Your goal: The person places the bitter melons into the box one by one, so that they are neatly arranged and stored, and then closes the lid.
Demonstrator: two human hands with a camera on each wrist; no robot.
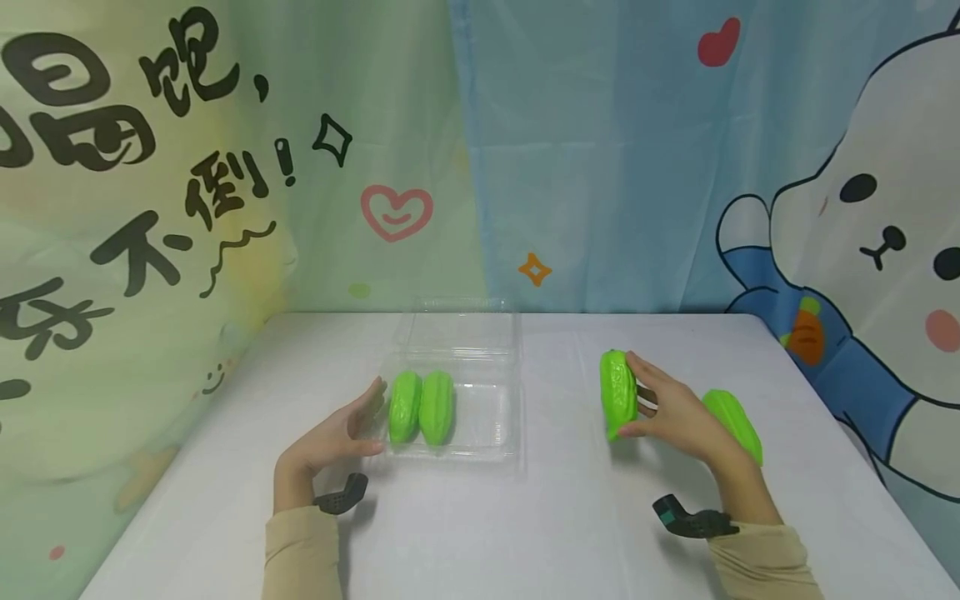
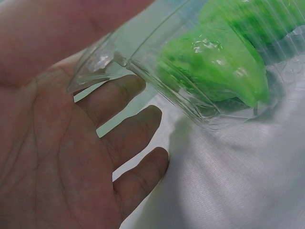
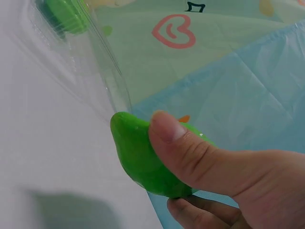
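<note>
A clear plastic clamshell box (image 1: 483, 417) lies on the table with its lid (image 1: 461, 329) folded open toward the back. Two bright green, ridged bitter melons (image 1: 405, 407) (image 1: 437, 408) lie side by side in its left half. My left hand (image 1: 341, 437) is at the box's left side, fingers and thumb spread; in the left wrist view its fingers (image 2: 138, 129) are extended near the box corner, and contact is hard to tell. Above the table at right, my right hand (image 1: 675, 412) grips another bitter melon (image 1: 618, 393) between thumb and fingers, also seen in the right wrist view.
One more green bitter melon (image 1: 735, 423) lies on the table behind my right wrist, partly hidden. A white cloth covers the table (image 1: 570, 517). A printed curtain (image 1: 592, 167) hangs along the back edge, and dark wrist cameras (image 1: 693, 518) sit on both wrists.
</note>
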